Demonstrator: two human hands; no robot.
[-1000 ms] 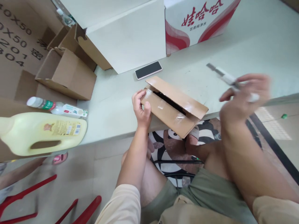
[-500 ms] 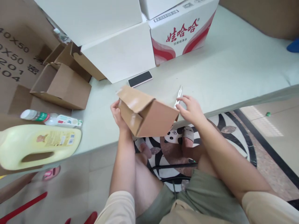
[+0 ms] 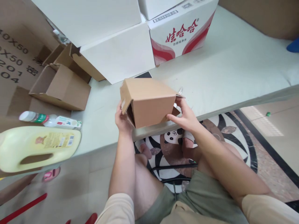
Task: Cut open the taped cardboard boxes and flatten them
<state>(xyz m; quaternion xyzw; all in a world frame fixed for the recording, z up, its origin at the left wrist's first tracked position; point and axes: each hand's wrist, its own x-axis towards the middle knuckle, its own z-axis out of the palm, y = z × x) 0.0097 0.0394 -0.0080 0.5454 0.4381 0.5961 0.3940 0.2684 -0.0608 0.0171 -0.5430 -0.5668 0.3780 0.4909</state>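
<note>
I hold a small brown cardboard box [image 3: 149, 99] above the front edge of the pale table [image 3: 221, 74]. My left hand [image 3: 122, 119] grips its left end, where a flap hangs open. My right hand [image 3: 183, 116] holds its right end, fingers on the flaps there. The tip of a utility knife [image 3: 180, 90] shows on the table just behind the box's right corner. A phone [image 3: 143, 75] lies flat behind the box, mostly hidden by it.
White boxes [image 3: 116, 53] and a red-and-white printed carton [image 3: 184, 31] stand at the back. Open brown cartons [image 3: 60, 87] sit at left, with a water bottle [image 3: 50, 119] and a yellow jug [image 3: 38, 147] near the front edge. My knees are below.
A second ago my right hand held the knife up; it has laid it on the table and taken the box's right end. The box was lifted and turned with both hands.
</note>
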